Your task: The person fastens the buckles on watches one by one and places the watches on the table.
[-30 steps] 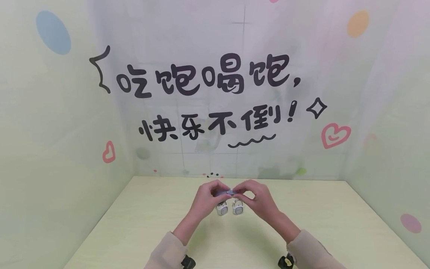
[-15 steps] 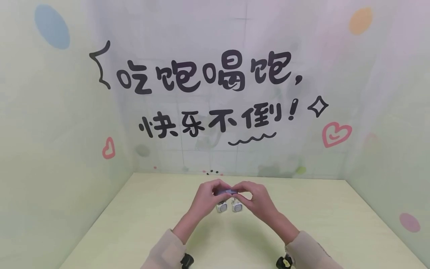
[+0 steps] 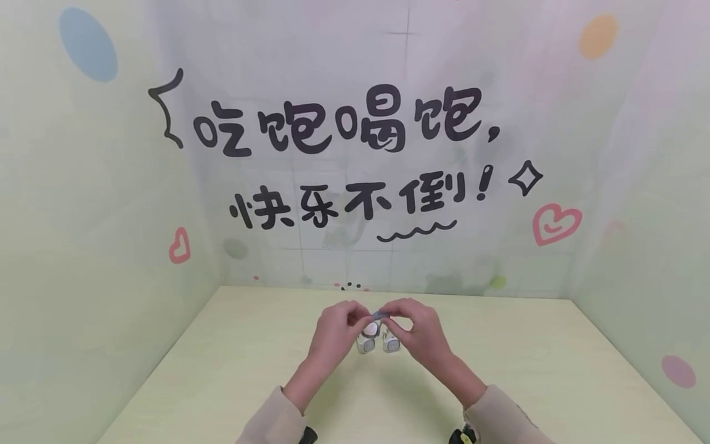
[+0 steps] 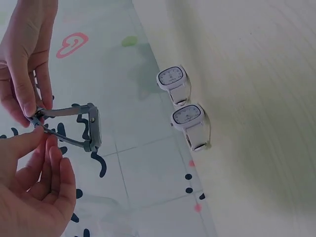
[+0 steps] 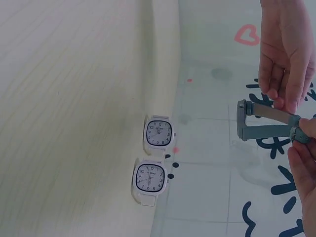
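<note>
A wristwatch with a blue-grey strap (image 4: 64, 111) hangs in the air between both hands, its strap closed into a loop. My right hand (image 3: 418, 325) pinches the buckle end between thumb and finger. At the same end, my left hand (image 3: 338, 330) holds the strap with its thumb and fingertips; its other fingers curl loosely. The watch case (image 5: 242, 121) is at the loop's far end, clear of the fingers, and a pale round side of it shows in the head view. Just beyond it on the table, two white watches (image 5: 159, 132) (image 5: 150, 177) stand side by side, straps closed.
The pale wooden table (image 3: 233, 370) runs back to a printed wall (image 3: 355, 259) with black lettering. Side walls (image 3: 100, 246) enclose it left and right. Black wrist devices (image 3: 463, 435) sit beneath the sleeves.
The watch case has come into view below the fingers, where earlier mostly the strap showed. My left hand has shifted slightly left and down; the white watches stay put.
</note>
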### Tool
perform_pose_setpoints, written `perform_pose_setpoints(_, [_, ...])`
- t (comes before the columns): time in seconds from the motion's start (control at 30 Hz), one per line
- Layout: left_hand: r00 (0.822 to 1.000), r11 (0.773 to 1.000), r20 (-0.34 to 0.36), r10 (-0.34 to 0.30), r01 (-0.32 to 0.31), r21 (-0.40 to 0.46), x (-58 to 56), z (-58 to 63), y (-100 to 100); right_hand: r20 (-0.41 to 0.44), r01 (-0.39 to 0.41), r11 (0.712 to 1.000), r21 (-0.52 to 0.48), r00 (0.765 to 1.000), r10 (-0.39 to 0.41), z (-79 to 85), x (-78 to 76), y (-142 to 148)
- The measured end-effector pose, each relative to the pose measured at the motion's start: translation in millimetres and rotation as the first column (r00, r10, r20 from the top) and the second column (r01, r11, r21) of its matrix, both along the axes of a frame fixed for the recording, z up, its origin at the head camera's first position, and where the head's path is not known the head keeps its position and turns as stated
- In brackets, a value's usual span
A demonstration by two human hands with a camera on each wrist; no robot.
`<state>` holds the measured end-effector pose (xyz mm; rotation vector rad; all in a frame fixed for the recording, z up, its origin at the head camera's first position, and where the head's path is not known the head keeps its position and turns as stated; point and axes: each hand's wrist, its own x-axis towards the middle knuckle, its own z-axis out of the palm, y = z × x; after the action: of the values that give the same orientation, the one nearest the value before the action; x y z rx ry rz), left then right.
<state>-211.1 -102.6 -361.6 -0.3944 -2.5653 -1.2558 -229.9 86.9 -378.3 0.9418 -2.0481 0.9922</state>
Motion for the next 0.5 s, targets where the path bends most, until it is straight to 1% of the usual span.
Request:
perform_pose_setpoints(0.07, [0.995,0.994,0.082,-0.05,0.041,0.106,-2.8,-0.4,-2,-0.014,-0.01,1.0,0.007,1.0,0.01,-0.3,-1.2,0])
perform_pose_setpoints(0.13, [0.98,0.975,0.173,-0.1,0.061,0.216,-4.8,-1.1,-5,-0.029,-0.021,1.0,0.016,0.999,0.022,-1.1,-1.9,-1])
perform_pose_setpoints(0.2, [0.961,0.955,0.24,-0.136,0.062,0.291,-5.5,-1.8,-8,-0.045,-0.03,0.999,0.038,0.998,0.032,-1.7,-1.5,-3])
perform_pose_setpoints(0.23, [0.956,0.949,0.257,-0.145,0.061,0.31,-5.1,-1.6,-9,-0.051,-0.033,0.998,0.053,0.998,0.035,-2.2,-1.4,-4])
perform_pose_setpoints(0.3, [0.953,0.948,0.265,-0.15,0.062,0.312,-5.0,-1.8,-9,-0.049,-0.029,0.996,0.088,0.998,0.033,-3.6,-0.4,-6])
perform_pose_setpoints(0.4, [0.96,0.954,0.237,-0.151,0.079,0.289,-5.1,0.1,-7,-0.043,0.0,0.992,0.13,0.999,0.005,-4.9,1.4,-11])
perform_pose_setpoints(0.5, [0.966,0.96,0.209,-0.15,0.092,0.263,-7.6,2.5,-6,-0.019,0.034,0.99,0.135,0.999,-0.031,-3.2,2.9,-14])
